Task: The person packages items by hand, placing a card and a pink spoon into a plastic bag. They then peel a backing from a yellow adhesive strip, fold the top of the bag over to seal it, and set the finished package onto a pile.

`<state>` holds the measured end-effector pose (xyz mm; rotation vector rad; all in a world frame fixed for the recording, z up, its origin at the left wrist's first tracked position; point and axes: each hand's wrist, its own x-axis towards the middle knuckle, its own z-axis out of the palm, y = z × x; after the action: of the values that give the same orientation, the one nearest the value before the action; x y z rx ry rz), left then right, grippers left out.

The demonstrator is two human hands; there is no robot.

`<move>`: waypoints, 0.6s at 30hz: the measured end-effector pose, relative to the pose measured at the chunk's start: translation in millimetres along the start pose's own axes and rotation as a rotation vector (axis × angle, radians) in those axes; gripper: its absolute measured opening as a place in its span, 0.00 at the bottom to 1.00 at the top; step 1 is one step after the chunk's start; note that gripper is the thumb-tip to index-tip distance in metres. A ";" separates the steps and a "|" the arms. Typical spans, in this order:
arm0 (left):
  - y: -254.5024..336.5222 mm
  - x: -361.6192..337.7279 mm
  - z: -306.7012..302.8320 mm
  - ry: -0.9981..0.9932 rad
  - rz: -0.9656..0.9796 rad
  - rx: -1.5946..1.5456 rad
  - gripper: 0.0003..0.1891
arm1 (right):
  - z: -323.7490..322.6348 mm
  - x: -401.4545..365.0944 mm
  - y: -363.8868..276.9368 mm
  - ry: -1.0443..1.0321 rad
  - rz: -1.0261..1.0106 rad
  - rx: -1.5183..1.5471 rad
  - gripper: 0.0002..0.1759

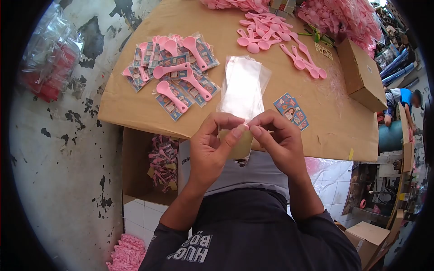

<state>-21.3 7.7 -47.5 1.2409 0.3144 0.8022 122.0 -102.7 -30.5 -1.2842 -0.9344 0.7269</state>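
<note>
Left hand (211, 147) and right hand (279, 141) meet, curled fingers (236, 132) pinching the clear bag (244, 86).

glossy clear plastic bags (243, 88), matt cardboard board (334, 122), pink plastic spoons (266, 38).

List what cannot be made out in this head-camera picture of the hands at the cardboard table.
Head view:
1. What the left hand and right hand pinch: hidden by their fingers.
2. Print on the cards: too small.
3. The pink spoon heap: cut off by the top edge.
4. The red packets: blurred at the lens rim.
</note>
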 end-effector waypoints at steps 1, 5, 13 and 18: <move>2.3 -1.1 0.2 0.015 -0.052 -0.003 0.08 | -1.1 0.5 -0.5 0.000 0.000 0.002 0.08; 6.9 -2.2 -5.8 -0.022 -0.091 -0.062 0.11 | -9.7 2.1 1.5 -0.025 0.093 0.066 0.09; 16.0 -4.2 -6.4 -0.044 -0.027 0.062 0.06 | -22.8 3.0 -2.8 -0.070 -0.031 0.109 0.06; 5.1 -5.3 -18.3 -0.161 0.090 0.154 0.05 | -27.0 1.3 -5.9 -0.122 -0.041 0.146 0.11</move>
<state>-38.2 17.6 -49.8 1.4641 0.1931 0.7605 146.2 -115.0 -25.2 -1.0995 -0.9853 0.8329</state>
